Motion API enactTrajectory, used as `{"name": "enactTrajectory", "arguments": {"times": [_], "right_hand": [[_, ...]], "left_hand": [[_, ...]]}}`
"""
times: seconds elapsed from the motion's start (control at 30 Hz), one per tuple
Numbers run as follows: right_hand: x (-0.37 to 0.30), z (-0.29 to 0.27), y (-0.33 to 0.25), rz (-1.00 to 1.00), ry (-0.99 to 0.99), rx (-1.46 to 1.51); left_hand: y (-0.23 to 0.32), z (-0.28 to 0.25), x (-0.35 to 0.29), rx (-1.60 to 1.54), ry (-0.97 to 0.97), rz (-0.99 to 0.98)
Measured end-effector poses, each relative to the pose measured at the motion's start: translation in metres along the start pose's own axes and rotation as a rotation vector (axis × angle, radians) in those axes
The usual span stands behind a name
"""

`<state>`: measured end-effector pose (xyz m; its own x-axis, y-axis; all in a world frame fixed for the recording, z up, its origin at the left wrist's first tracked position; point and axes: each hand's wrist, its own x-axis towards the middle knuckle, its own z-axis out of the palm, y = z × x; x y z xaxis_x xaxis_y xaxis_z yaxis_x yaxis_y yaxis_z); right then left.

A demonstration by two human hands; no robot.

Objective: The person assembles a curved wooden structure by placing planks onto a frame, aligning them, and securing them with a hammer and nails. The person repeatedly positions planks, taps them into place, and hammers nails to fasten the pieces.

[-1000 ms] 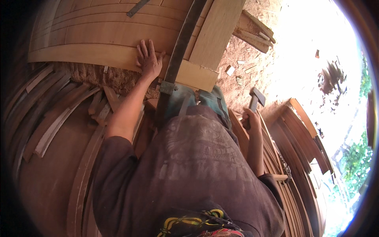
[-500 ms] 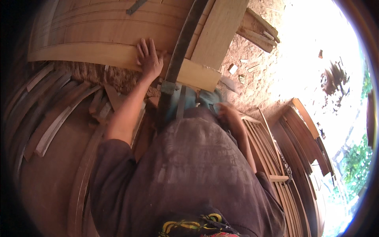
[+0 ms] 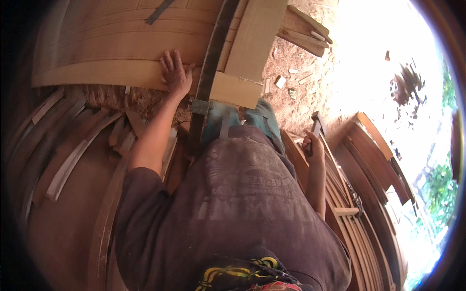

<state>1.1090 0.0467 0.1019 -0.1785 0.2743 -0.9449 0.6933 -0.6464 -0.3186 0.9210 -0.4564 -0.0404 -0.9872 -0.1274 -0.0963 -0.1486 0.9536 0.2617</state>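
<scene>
Tan wood panel [image 3: 121, 41]: upper L of view; pale edge strip [image 3: 104, 75] along its near side, toward the person.
L hand [image 3: 177, 77]: palm down, fingers spread wide on edge strip, gripping nothing; same spot as ½ sec ago.
R hand [image 3: 314, 145]: fingers curled tight round handle of hammer-like tool [image 3: 317, 127]; head seen edge-on, so exact type unclear.
Change: ½ sec ago R hand & tool are a blur by the teal trousers [image 3: 264, 121], just beside the pale end piece [image 3: 238, 89]; now both are out to the R, well apart from it, approx where they are 1 sec ago.
Meaning: prob. a swing drawn back, btwn strokes; L hand likely steadying the panel. Can't tell if any wood shifted, b/c whole view moves a bit too.
Clamp [image 3: 211, 63]: dark metal bar across the work, just R of L hand.
Around: wood scraps [image 3: 280, 81] on dirt; slats [image 3: 347, 228] lower R, near R forearm; loose strips [image 3: 73, 165] at L.
</scene>
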Motion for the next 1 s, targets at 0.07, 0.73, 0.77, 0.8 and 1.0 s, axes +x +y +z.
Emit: {"name": "enactTrajectory", "arguments": {"times": [0.07,0.73,0.77,0.8,1.0], "right_hand": [[0.001,-0.014,0.017,0.003,-0.027,0.009],[0.064,-0.016,0.012,0.054,0.004,-0.331],[0.046,0.007,-0.02,0.099,-0.009,-0.315],[0.065,-0.008,-0.016,0.024,-0.076,-0.209],[0.072,-0.001,-0.048,-0.093,-0.034,-0.235]], "left_hand": [[0.004,-0.002,0.002,0.033,-0.02,0.003],[0.014,-0.025,0.002,0.102,-0.194,-0.138],[0.007,-0.025,-0.01,0.093,-0.182,-0.126],[0.005,-0.021,-0.002,0.069,-0.15,-0.068],[0.025,-0.03,0.011,0.048,-0.173,-0.036]]}}
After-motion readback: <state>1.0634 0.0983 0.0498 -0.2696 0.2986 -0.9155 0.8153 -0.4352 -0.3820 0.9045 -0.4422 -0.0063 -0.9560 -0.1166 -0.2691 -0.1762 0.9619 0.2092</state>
